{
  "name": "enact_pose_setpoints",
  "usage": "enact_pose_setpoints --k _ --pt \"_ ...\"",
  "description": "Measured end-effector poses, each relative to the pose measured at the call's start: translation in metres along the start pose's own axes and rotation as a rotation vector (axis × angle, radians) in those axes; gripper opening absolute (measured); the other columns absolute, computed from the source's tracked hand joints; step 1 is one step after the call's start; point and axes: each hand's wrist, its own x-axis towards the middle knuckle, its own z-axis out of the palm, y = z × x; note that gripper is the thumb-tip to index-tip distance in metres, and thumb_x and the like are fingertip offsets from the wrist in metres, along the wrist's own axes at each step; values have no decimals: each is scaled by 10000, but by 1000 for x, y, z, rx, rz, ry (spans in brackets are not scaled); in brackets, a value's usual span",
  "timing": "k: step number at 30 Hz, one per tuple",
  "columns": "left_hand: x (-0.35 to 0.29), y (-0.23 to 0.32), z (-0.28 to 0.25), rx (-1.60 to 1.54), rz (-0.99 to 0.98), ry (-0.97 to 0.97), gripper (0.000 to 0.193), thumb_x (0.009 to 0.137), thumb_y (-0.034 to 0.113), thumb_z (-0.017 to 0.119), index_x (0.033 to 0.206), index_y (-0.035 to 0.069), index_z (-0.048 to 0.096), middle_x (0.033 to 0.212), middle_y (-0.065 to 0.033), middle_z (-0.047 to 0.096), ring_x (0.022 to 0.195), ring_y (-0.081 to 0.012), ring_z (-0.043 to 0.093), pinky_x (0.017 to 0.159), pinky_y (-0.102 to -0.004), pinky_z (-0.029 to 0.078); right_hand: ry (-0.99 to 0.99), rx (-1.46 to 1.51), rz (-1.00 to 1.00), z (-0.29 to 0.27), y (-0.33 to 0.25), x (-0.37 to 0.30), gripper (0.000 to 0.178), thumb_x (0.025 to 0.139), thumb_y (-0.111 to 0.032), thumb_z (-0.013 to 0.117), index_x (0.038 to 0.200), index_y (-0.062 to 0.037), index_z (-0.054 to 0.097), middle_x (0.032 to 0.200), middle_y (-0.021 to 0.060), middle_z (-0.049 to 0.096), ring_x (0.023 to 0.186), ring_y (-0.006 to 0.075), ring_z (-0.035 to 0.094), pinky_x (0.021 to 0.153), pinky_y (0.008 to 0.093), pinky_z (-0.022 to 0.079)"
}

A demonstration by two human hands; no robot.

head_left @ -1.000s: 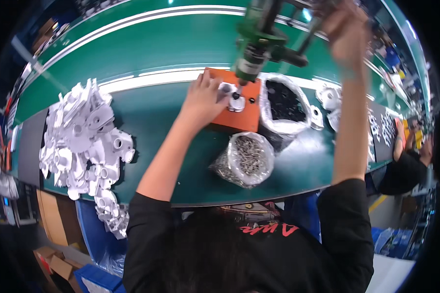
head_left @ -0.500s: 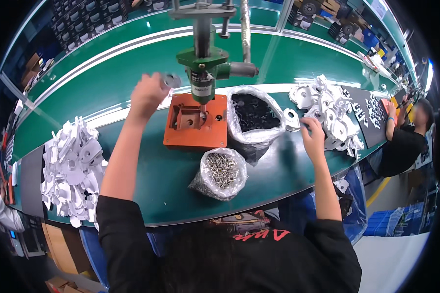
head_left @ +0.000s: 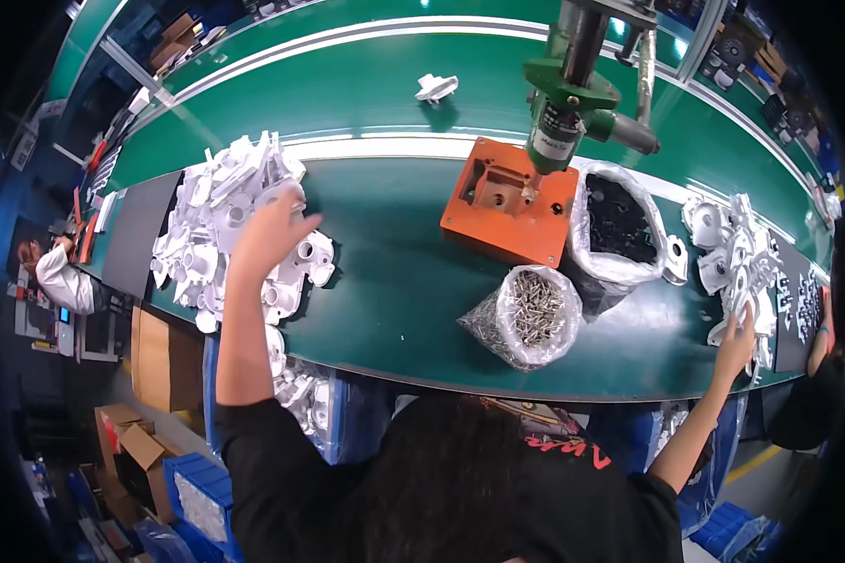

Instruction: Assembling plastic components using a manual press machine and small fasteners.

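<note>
At the heap of white plastic parts (head_left: 197,263) on the left, my left hand (head_left: 270,233) reaches over the top with thumb and fingers apart, holding nothing that shows. My right hand (head_left: 736,345) rests its stretched fingers on the near side of another heap of white parts (head_left: 740,249) at the right. Between them stands an orange fixture block (head_left: 502,230) under a green press head (head_left: 556,131). One white part (head_left: 675,260) sits by itself beside a bag of black parts (head_left: 620,220). Another white part (head_left: 436,89) lies on the green belt beyond the bench.
A clear bag of metal pins (head_left: 535,314) stands in front of the orange block. Blue bins (head_left: 202,502) and cardboard boxes (head_left: 141,450) are below at the left. Co-workers sit at both ends, one in a white sleeve (head_left: 66,277).
The view has swung left. My left hand has let go of a part near the press, now on the belt, and moved to the left heap. My right hand has moved onto the right heap.
</note>
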Motion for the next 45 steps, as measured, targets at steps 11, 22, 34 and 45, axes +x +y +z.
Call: enact_pose_setpoints --k 11,22,34,45 --pt "-21 -46 66 419 7 60 393 784 290 668 1091 78 546 983 -175 600 886 -354 623 713 -448 511 290 452 191 -10 -4 15 454 910 -316 590 1217 13 528 1073 142 632 988 216 612 847 301 459" --pt "-19 36 41 -870 195 -149 346 827 42 571 1160 3 485 957 -46 616 839 -120 586 677 -241 459 -353 1685 162 -29 -158 -78 321 874 -48 508 1182 36 478 1020 153 615 799 204 618 654 314 524" --pt "-87 182 130 -1556 635 -782 340 905 31 544 1226 -14 440 1162 -92 545 1083 -156 543 913 -300 435 -1090 1807 240 -39 -262 -134 374 863 -78 550 1204 75 523 1169 110 577 1054 197 582 928 330 452" --pt "-89 184 141 -1651 569 -705 361 900 101 585 1217 -19 459 1175 -110 559 1057 -153 556 885 -283 446 -1126 1818 456 -42 -255 -141 317 882 -121 567 1156 38 545 1009 83 644 862 139 638 743 271 522"
